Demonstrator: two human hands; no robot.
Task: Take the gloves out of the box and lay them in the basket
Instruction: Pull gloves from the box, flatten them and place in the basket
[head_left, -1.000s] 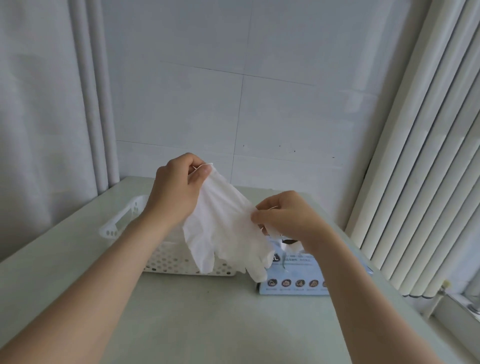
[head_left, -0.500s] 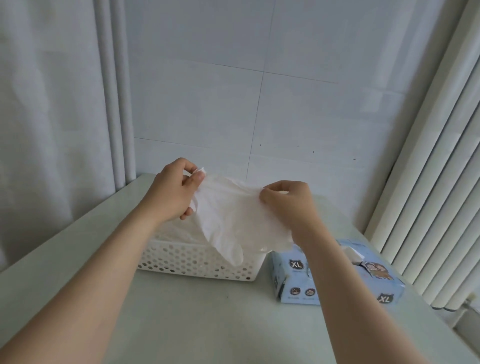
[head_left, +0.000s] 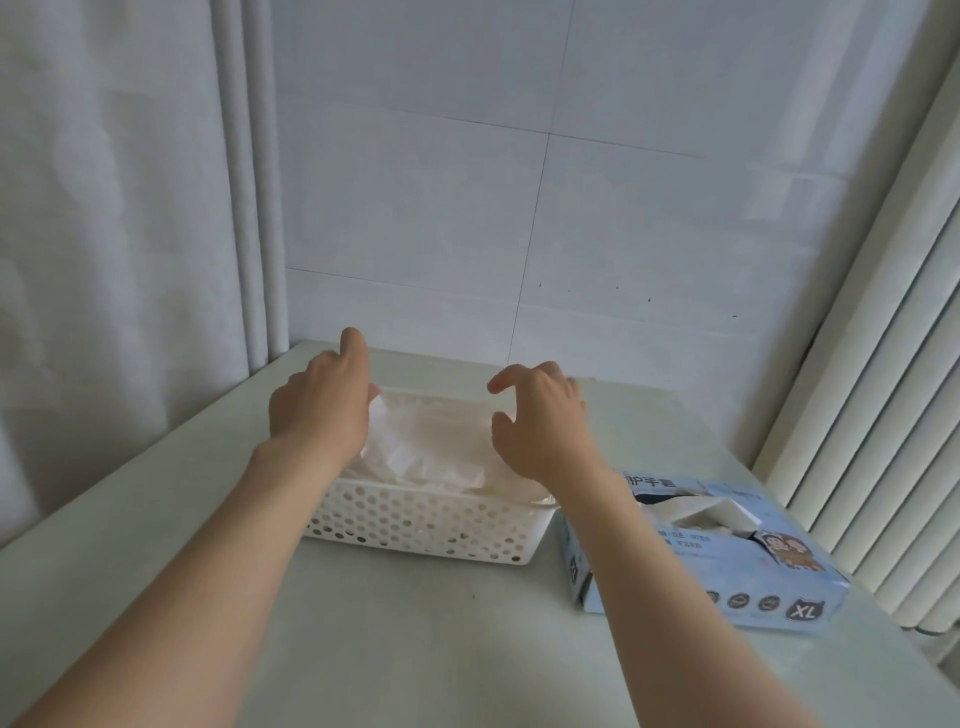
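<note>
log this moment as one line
thin white gloves: in white perforated plastic basket | left grip: at gloves, hold unclear | right grip: open above | light-blue cardboard box: beside basket

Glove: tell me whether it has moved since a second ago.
Yes, downward: held above the basket before, the glove now lies inside it.

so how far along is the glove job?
Done: a pile of gloves lies in the basket. In hand: nothing. The left hand and right hand hover open over the basket, gripping no glove. Left: white boxed gloves poke from the opening of the blue box, so more pulls probably remain.
</note>
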